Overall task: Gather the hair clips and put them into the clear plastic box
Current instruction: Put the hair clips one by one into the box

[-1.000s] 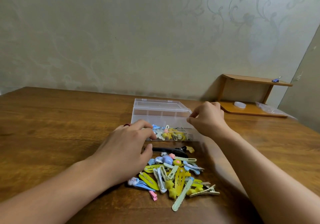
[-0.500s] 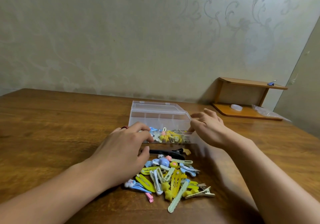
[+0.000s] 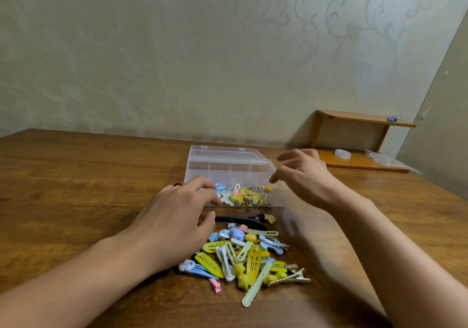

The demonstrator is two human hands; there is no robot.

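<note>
a heap of hair clips (image 3: 249,254) lies on the wooden table (image 3: 76,175) just in front of the clear box (image 3: 229,173), which already holds some clips. the left hand (image 3: 177,216) rests at the box's left front corner, fingers bent against it — the right hand (image 3: 301,175) hovers by the right corner, fingers loose, holding nothing.

Left hand (image 3: 174,216): palm down, fingers loosely curled and spread, thumb extended right, red ring on one finger. Right hand (image 3: 301,175): raised further back, palm down, fingers relaxed, pointing left. Both forearms bare.
</note>
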